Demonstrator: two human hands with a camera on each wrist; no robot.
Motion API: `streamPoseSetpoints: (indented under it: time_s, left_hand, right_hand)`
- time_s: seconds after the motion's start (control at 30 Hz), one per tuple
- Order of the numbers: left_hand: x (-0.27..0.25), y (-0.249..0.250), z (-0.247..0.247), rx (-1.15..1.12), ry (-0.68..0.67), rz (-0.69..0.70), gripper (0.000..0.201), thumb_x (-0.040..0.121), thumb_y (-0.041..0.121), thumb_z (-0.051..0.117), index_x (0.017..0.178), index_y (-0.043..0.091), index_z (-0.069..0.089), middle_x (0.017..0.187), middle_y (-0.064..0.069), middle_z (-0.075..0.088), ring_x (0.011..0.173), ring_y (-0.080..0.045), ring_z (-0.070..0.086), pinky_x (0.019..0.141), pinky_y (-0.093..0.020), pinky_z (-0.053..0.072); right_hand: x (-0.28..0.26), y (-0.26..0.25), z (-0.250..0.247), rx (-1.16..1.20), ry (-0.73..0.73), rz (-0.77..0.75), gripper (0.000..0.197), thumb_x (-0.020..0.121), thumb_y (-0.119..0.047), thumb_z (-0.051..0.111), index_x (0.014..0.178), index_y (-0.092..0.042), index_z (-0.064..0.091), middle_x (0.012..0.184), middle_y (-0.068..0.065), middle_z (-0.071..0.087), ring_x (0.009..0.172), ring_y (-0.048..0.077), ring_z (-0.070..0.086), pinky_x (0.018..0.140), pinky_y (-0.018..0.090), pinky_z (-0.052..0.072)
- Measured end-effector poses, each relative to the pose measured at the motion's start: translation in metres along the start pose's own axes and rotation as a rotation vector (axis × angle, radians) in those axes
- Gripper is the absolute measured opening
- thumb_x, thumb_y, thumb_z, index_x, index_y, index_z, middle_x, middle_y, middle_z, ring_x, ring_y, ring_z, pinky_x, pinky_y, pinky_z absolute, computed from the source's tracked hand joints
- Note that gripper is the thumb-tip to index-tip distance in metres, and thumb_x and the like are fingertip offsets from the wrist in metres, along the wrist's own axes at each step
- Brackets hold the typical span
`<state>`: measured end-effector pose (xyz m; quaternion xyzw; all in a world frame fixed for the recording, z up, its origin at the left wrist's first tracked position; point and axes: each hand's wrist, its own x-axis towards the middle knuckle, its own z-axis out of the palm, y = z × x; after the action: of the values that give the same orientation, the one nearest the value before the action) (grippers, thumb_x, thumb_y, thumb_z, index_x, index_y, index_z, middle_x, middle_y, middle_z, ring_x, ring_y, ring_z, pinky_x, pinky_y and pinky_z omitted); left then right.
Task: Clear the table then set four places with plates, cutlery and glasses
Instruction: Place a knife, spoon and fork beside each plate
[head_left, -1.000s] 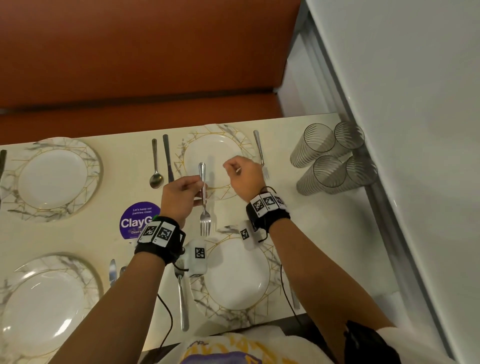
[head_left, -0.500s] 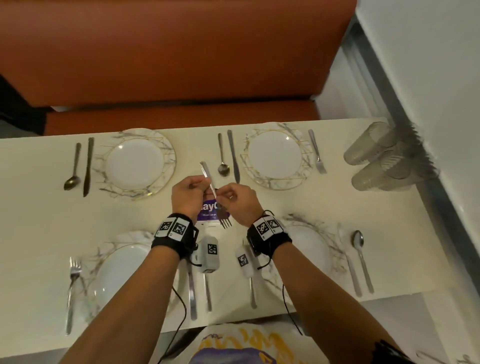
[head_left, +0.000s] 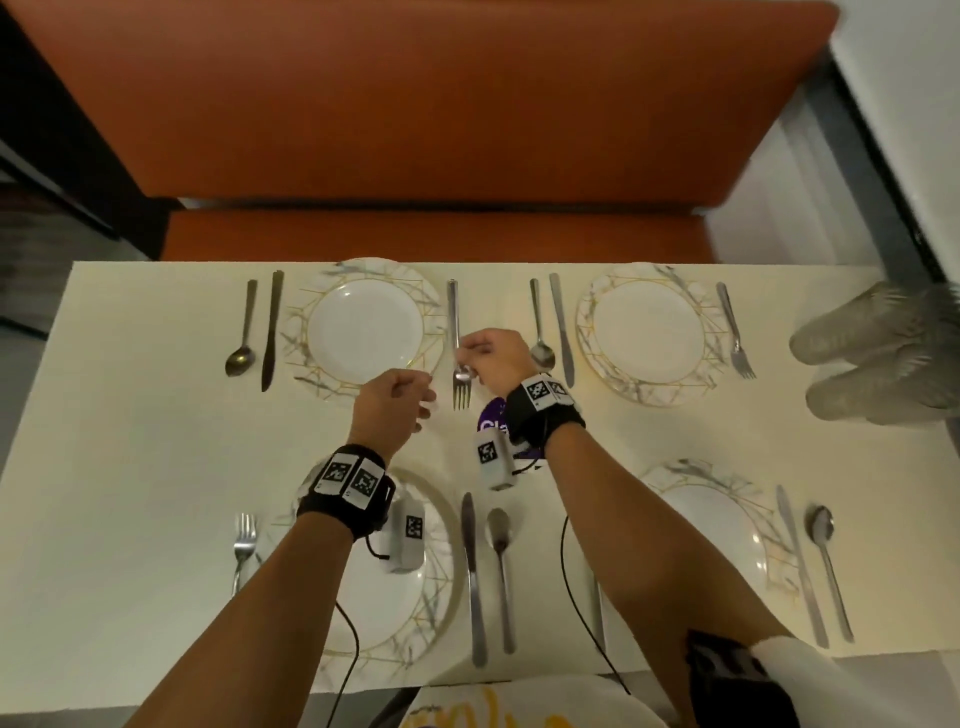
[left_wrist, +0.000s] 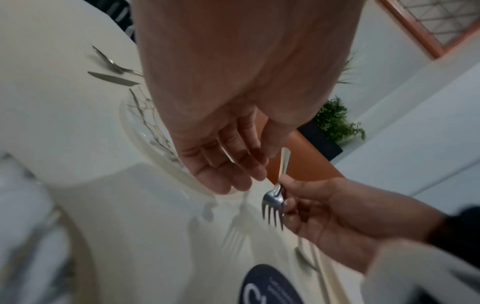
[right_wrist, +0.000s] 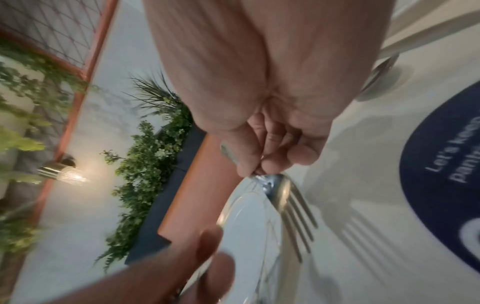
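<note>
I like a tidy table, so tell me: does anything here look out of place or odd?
The glasses lie heaped on their sides at the table's far right edge, not upright at any place. The right hand pinches a fork beside the far left plate.

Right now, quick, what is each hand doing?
Left hand: holding nothing, fingers loosely curled, beside the far left plate.
Right hand: pinching the fork near its tines.
</note>
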<state>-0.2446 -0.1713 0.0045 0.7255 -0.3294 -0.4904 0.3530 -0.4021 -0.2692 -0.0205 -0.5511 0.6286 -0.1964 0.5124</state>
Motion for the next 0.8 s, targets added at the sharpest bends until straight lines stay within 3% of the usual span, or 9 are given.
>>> streamPoseSetpoints:
  time_s: [0.07, 0.13, 0.23, 0.33, 0.47, 0.63, 0.8]
  left_hand:
    - [0.003, -0.014, -0.006, 0.087, -0.046, -0.005, 0.013, 0.102, 0.024, 0.062, 0.105, 0.014, 0.072, 0.090, 0.000, 0.078, 0.072, -0.015, 0.070, 0.064, -0.030, 0.057]
    - [0.004, -0.026, -0.010, 0.160, -0.077, 0.003, 0.012, 0.101, 0.020, 0.062, 0.106, 0.015, 0.072, 0.089, 0.002, 0.078, 0.070, -0.011, 0.069, 0.059, -0.020, 0.052]
    - [0.002, -0.037, -0.014, 0.260, -0.110, 0.010, 0.009, 0.100, 0.021, 0.062, 0.104, 0.023, 0.071, 0.087, 0.008, 0.078, 0.071, -0.008, 0.071, 0.063, -0.017, 0.048]
    - [0.005, -0.043, -0.016, 0.313, -0.125, 0.013, 0.010, 0.098, 0.022, 0.063, 0.101, 0.028, 0.070, 0.087, 0.010, 0.077, 0.080, -0.012, 0.072, 0.071, -0.021, 0.051]
    - [0.008, -0.044, -0.017, 0.323, -0.136, 0.016, 0.012, 0.098, 0.021, 0.063, 0.104, 0.027, 0.072, 0.089, 0.010, 0.077, 0.087, -0.014, 0.072, 0.082, -0.028, 0.057]
    - [0.008, -0.042, -0.019, 0.322, -0.144, 0.036, 0.013, 0.099, 0.019, 0.061, 0.104, 0.027, 0.071, 0.092, 0.009, 0.076, 0.089, -0.013, 0.071, 0.071, -0.017, 0.051]
    - [0.007, -0.041, -0.019, 0.328, -0.151, 0.046, 0.015, 0.099, 0.017, 0.060, 0.104, 0.026, 0.070, 0.091, 0.009, 0.077, 0.088, -0.013, 0.072, 0.069, -0.015, 0.050]
  right_hand:
    - [0.020, -0.001, 0.004, -0.047, 0.068, 0.061, 0.015, 0.087, -0.016, 0.073, 0.102, -0.018, 0.078, 0.102, 0.001, 0.076, 0.092, 0.019, 0.071, 0.090, 0.037, 0.059]
    - [0.034, -0.003, 0.006, -0.099, 0.095, 0.111, 0.014, 0.089, -0.017, 0.071, 0.101, -0.019, 0.079, 0.107, 0.000, 0.076, 0.099, 0.020, 0.070, 0.092, 0.031, 0.057]
    - [0.050, -0.005, 0.008, -0.201, 0.115, 0.145, 0.016, 0.088, -0.015, 0.069, 0.098, -0.018, 0.081, 0.109, -0.002, 0.076, 0.102, 0.018, 0.069, 0.090, 0.020, 0.053]
    - [0.064, -0.005, 0.015, -0.258, 0.133, 0.175, 0.013, 0.087, -0.014, 0.071, 0.091, -0.014, 0.083, 0.101, 0.002, 0.078, 0.096, 0.019, 0.071, 0.090, 0.027, 0.058]
    - [0.072, -0.005, 0.022, -0.277, 0.215, 0.237, 0.008, 0.080, -0.015, 0.077, 0.082, -0.008, 0.080, 0.081, 0.005, 0.077, 0.076, 0.018, 0.073, 0.068, 0.032, 0.064]
    - [0.075, -0.005, 0.025, -0.252, 0.229, 0.267, 0.009, 0.077, -0.014, 0.079, 0.081, -0.006, 0.079, 0.078, 0.007, 0.076, 0.069, 0.018, 0.072, 0.064, 0.031, 0.064]
    - [0.074, -0.005, 0.024, -0.248, 0.229, 0.273, 0.012, 0.078, -0.016, 0.081, 0.082, -0.005, 0.079, 0.077, 0.007, 0.076, 0.070, 0.018, 0.073, 0.065, 0.030, 0.064]
